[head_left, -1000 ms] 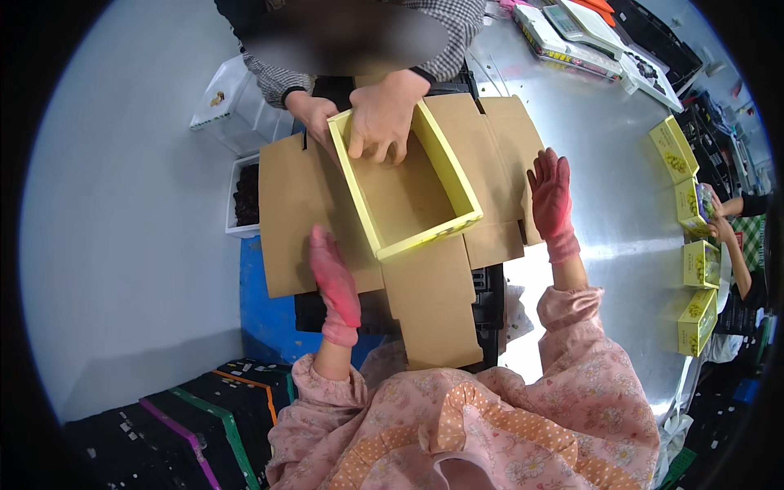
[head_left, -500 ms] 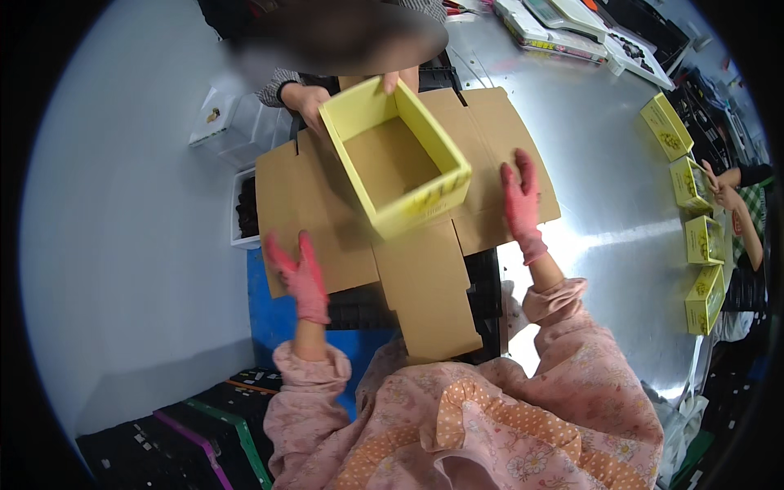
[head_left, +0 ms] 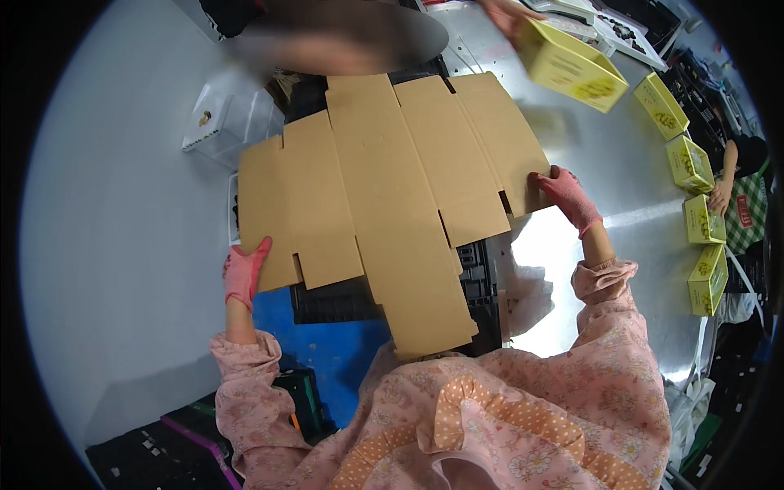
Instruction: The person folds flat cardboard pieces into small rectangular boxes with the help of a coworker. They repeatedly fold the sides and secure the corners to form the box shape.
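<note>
A flat, unfolded brown cardboard box blank (head_left: 384, 180) spreads out in front of me, its slotted flaps opened to both sides. My left hand (head_left: 243, 276), in a pink glove, is closed on its lower left corner, thumb on top. At the right edge my right hand (head_left: 569, 198), also pink-gloved, grips the right flap with fingers curled at its corner. Part of a black plastic crate (head_left: 482, 286) shows below the blank; the rest is covered. A yellow box (head_left: 574, 69) is held up at the top right by a co-worker's hand (head_left: 508, 16).
Several yellow boxes (head_left: 700, 220) stand along the far right edge of the metal table (head_left: 637, 188), where another person's hand touches one. Clear plastic bins (head_left: 233, 122) sit by the left wall. Beneath the crate lies a blue surface (head_left: 339, 351).
The co-worker's yellow box has moved off the cardboard to the upper right. My hands have moved apart and closed on the blank's left and right edges.
</note>
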Available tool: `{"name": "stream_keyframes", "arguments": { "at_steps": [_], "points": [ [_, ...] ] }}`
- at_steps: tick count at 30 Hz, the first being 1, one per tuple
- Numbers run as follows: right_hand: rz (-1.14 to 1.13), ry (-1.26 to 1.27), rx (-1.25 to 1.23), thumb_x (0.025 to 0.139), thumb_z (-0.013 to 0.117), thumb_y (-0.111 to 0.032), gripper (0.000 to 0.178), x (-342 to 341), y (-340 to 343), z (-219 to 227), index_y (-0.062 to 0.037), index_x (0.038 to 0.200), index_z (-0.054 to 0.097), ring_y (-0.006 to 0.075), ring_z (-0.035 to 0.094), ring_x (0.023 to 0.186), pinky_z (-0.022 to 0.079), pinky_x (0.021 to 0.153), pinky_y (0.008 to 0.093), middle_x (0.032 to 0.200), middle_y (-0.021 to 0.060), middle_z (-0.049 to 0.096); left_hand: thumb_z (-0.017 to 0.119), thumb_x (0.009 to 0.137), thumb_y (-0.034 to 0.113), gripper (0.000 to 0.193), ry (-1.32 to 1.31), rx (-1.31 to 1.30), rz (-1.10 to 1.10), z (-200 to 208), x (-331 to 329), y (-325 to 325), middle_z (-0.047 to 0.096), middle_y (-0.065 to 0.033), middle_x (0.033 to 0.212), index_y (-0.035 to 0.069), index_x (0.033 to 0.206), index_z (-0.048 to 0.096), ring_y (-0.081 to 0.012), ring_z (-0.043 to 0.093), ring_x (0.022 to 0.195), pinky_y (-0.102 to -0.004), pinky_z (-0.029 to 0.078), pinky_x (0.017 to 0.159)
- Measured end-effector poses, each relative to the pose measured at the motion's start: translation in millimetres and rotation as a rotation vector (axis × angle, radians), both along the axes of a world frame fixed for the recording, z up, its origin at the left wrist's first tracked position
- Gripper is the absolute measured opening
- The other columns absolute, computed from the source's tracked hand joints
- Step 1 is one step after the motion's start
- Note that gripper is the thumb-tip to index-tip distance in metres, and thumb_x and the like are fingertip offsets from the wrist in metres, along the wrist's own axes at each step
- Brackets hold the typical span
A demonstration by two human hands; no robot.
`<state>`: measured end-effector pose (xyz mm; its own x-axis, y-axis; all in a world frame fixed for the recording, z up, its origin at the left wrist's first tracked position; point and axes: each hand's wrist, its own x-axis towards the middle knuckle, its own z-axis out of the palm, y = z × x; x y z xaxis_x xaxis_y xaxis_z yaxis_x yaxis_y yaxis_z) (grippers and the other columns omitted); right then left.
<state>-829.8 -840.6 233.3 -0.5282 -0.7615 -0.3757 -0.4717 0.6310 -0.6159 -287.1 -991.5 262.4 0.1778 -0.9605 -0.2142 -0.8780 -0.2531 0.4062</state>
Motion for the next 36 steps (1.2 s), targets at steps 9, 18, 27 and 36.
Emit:
{"name": "stream_keyframes", "arguments": {
  "at_steps": [9,18,27,36],
  "points": [
    [0.061,0.517,0.113,0.094,0.051,-0.045,0.048,31.1,12.2,-5.1,0.0008,0.105,0.060,0.0326,0.064,0.101,0.048,0.091,0.0411,0.102,0.0185,0.068,0.070,0.079,0.024,0.049,-0.304,-0.251,-0.233,25.9,-59.4,12.6,0.057,-0.0181,0.114,0.004,0.118,0.047,-0.0383,0.058,0.103,-0.0459,0.048,0.086],
    [-0.006,0.072,0.068,0.094,0.046,-0.042,0.047,21.0,9.9,14.1,-0.0009,0.113,0.058,0.0309,0.064,0.094,0.046,0.091,0.0389,0.100,0.0162,0.068,0.066,0.083,0.012,0.046,0.030,-0.243,-0.224,23.0,-60.4,12.3,0.058,-0.0192,0.119,-0.001,0.123,0.046,-0.0357,0.061,0.099,-0.0409,0.049,0.083],
    [-0.019,0.064,-0.039,0.086,0.060,-0.032,0.048,6.4,6.3,53.9,-0.0027,0.123,0.055,0.0309,0.065,0.098,0.048,0.090,0.0378,0.105,0.0188,0.068,0.065,0.091,0.017,0.040,0.218,-0.090,-0.381,29.0,-77.9,19.7,0.061,-0.0142,0.122,0.000,0.124,0.051,-0.0207,0.060,0.094,-0.0305,0.047,0.083],
    [0.563,0.402,-0.217,0.092,0.055,-0.043,0.040,147.7,-24.2,6.9,-0.0086,0.111,0.061,0.0355,0.059,0.101,0.049,0.086,0.0446,0.106,0.0183,0.059,0.070,0.078,0.049,0.082,-0.305,-0.241,-0.326,-45.4,-115.0,53.2,0.047,-0.0171,0.133,0.011,0.144,0.038,-0.0390,0.042,0.124,-0.0523,0.039,0.099]
  ]
}}
